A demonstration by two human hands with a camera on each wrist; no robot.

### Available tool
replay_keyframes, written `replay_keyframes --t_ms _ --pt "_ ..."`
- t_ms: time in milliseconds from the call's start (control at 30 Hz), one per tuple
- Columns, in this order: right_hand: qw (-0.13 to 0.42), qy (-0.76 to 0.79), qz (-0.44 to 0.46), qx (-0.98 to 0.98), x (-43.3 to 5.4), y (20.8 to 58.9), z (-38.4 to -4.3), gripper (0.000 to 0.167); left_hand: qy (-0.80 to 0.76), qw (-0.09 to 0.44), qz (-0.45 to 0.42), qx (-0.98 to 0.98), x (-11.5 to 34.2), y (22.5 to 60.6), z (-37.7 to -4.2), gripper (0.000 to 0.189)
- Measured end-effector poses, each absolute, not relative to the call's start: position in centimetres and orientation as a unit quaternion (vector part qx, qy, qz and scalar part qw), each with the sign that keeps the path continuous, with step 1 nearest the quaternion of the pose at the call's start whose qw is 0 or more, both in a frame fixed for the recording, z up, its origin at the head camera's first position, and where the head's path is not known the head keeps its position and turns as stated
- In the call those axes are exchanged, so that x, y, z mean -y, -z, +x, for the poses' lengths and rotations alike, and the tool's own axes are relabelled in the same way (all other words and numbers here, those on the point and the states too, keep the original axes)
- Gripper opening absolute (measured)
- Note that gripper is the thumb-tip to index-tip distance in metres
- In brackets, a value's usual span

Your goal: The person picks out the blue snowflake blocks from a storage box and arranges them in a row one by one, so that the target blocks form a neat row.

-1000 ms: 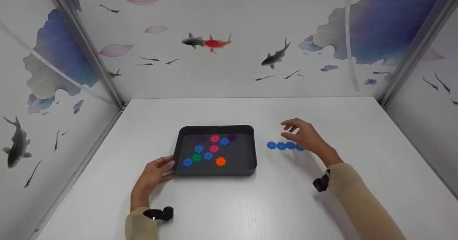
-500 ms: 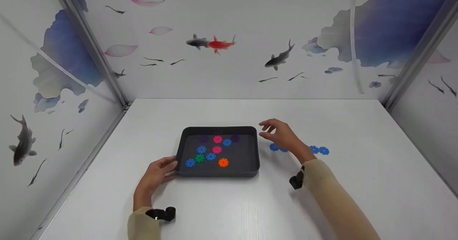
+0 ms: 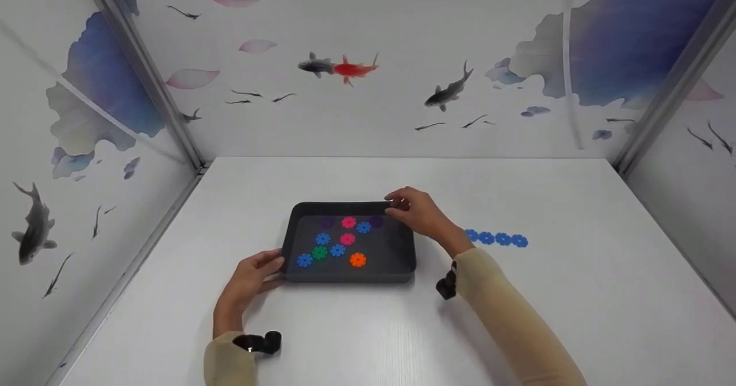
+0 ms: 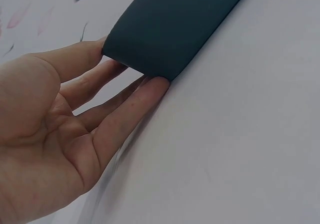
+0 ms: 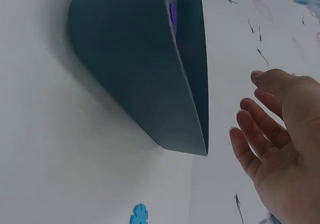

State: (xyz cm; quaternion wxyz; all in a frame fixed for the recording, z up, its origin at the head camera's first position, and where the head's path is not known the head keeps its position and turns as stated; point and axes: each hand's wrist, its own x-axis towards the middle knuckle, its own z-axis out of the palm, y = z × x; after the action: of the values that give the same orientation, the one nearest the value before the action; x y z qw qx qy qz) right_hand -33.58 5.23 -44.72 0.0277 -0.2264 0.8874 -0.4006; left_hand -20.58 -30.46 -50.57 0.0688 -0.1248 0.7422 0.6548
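Note:
A dark grey rectangular tray (image 3: 391,265) stands on the table. Scattered in it are notched plastic discs: a green disc (image 3: 319,252), an orange disc (image 3: 358,260), two pink ones (image 3: 348,222), dark purple ones (image 3: 376,221) and several blue ones (image 3: 305,260). My left hand (image 3: 248,276) touches the tray's left end; in the left wrist view its extended fingers (image 4: 127,112) meet the rim and lower edge. Loosely bent, my right hand (image 3: 422,213) hovers over the tray's back right corner, nothing between its fingers. A row of blue discs (image 3: 503,239) lies right of the tray, partly behind my wrist.
The white table (image 3: 368,334) is bounded by a back wall (image 3: 368,127) and side walls printed with fish and petals. Metal posts (image 3: 627,150) mark the corners. Black wrist cameras (image 3: 259,343) sit at both cuffs.
My right hand has moved left, from above the row of blue discs to the tray's back right corner. The left hand keeps its place at the tray; the discs have not visibly moved.

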Motion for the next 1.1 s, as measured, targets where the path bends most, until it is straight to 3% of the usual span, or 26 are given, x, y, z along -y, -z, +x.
replay_keyframes --t_ms 567,1100 --pt "0.068 0.375 -0.200 -0.903 -0.5 47.0 -33.3 0.036 -0.642 0.069 -0.120 -0.754 30.7 50.6 -20.6 0.050" --pt "0.105 0.369 -0.154 -0.910 0.4 48.2 -34.0 0.045 -0.646 0.066 -0.130 -0.750 30.6 50.7 -20.6 0.048"
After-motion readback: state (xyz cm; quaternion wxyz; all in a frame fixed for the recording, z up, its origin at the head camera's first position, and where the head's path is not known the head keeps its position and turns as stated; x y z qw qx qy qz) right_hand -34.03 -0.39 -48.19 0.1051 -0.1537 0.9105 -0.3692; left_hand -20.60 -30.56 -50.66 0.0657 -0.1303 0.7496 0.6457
